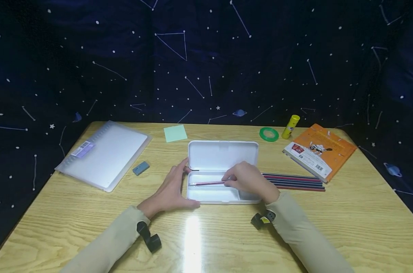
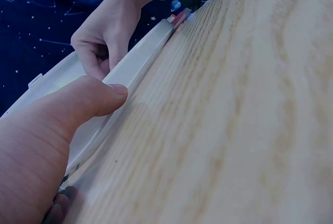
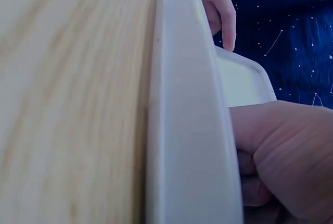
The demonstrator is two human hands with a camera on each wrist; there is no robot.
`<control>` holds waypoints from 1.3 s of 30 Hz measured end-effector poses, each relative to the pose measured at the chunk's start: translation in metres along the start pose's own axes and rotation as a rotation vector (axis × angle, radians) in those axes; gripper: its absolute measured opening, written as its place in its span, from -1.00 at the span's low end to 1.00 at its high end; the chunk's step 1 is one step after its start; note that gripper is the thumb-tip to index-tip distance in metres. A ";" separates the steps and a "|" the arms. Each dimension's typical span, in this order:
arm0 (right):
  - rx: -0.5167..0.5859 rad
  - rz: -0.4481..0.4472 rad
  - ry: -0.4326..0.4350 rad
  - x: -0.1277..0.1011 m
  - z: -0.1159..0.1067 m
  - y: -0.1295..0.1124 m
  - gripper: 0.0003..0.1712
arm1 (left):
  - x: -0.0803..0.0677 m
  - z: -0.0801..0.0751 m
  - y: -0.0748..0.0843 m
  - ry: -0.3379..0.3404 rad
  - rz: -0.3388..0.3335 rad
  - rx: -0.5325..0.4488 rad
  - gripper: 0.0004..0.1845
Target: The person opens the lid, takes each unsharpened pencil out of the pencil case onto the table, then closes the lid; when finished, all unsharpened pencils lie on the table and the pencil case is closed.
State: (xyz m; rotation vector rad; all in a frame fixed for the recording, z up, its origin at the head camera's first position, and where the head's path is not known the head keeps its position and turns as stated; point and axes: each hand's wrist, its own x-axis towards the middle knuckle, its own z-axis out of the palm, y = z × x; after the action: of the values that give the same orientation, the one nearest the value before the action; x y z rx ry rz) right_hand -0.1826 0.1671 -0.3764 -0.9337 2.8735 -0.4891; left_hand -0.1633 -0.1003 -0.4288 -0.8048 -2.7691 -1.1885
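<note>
I am pinching the pencil [image 1: 206, 183] in my right hand [image 1: 249, 182], lowering it flat while my spread left hand [image 1: 170, 189] is steadying the case [image 1: 223, 153].

Light falls from overhead and leaves a bright white streak of glare on the table [image 1: 192, 242], just nearer the camera than the fingers of both hands. The dark backdrop [image 1: 206, 57] stays dim and its corners fall almost to black. Shadows under the hands are soft and short. The head view bows straight lines toward the edges. Both wrist views are soft: the case [image 3: 192, 130] beside the fingers is blurred, and the wood grain smears.
</note>
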 end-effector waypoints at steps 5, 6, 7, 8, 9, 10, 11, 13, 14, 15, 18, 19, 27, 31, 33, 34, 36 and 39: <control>-0.036 0.038 0.063 -0.003 -0.003 -0.003 -0.86 | 0.000 0.000 0.001 -0.008 -0.003 -0.006 0.43; -0.034 0.043 0.090 -0.004 -0.004 -0.002 -0.86 | 0.000 0.000 0.001 -0.009 -0.005 -0.006 0.43; -0.027 0.055 0.116 -0.006 -0.006 -0.002 -0.86 | 0.000 0.000 0.001 -0.008 -0.003 -0.003 0.43; -0.021 0.068 0.142 -0.009 -0.009 0.000 -0.86 | 0.000 0.000 0.002 -0.007 -0.002 -0.002 0.43; -0.011 0.085 0.166 -0.012 -0.011 0.002 -0.85 | -0.001 0.000 0.002 -0.007 -0.002 0.000 0.43; -0.002 0.099 0.186 -0.016 -0.014 0.005 -0.85 | -0.001 0.000 0.002 -0.007 -0.002 0.001 0.43; 0.003 0.113 0.199 -0.021 -0.017 0.009 -0.85 | -0.001 0.001 0.002 -0.007 0.000 0.002 0.43; 0.013 0.152 0.217 -0.031 -0.020 0.019 -0.84 | 0.000 0.001 0.002 -0.006 0.005 0.000 0.43; 0.013 0.166 0.225 -0.038 -0.021 0.025 -0.84 | 0.000 0.001 0.003 -0.008 0.004 -0.004 0.43; 0.011 0.175 0.235 -0.044 -0.022 0.032 -0.85 | 0.000 0.002 0.003 -0.008 0.006 -0.004 0.43; 0.003 0.203 0.267 -0.065 -0.024 0.049 -0.87 | 0.000 0.002 0.004 -0.009 0.008 -0.006 0.43; -0.003 0.216 0.276 -0.072 -0.024 0.055 -0.88 | 0.000 0.002 0.004 -0.010 0.009 -0.004 0.43; 0.015 0.245 0.344 -0.121 -0.029 0.089 -0.93 | -0.002 -0.001 0.004 0.000 0.006 -0.003 0.43; 0.048 0.263 0.333 -0.138 -0.032 0.099 -0.93 | -0.003 -0.002 0.003 0.008 -0.004 -0.003 0.43; 0.061 0.275 0.312 -0.145 -0.034 0.102 -0.93 | -0.002 -0.002 0.002 0.010 -0.006 -0.006 0.43; 0.064 0.276 0.302 -0.148 -0.034 0.103 -0.93 | -0.002 -0.002 0.001 0.010 -0.004 -0.004 0.43; 0.060 0.275 0.292 -0.153 -0.035 0.104 -0.93 | -0.002 -0.001 0.000 0.011 0.002 -0.002 0.42; 0.047 0.263 0.283 -0.158 -0.036 0.106 -0.90 | -0.001 0.000 0.000 0.008 0.013 0.003 0.42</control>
State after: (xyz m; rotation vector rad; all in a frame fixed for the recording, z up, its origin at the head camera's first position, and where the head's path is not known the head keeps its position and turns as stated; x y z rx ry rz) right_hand -0.1202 0.3502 -0.3799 -0.5010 3.1528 -0.7076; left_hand -0.1623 -0.1008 -0.4288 -0.8146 -2.7545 -1.1820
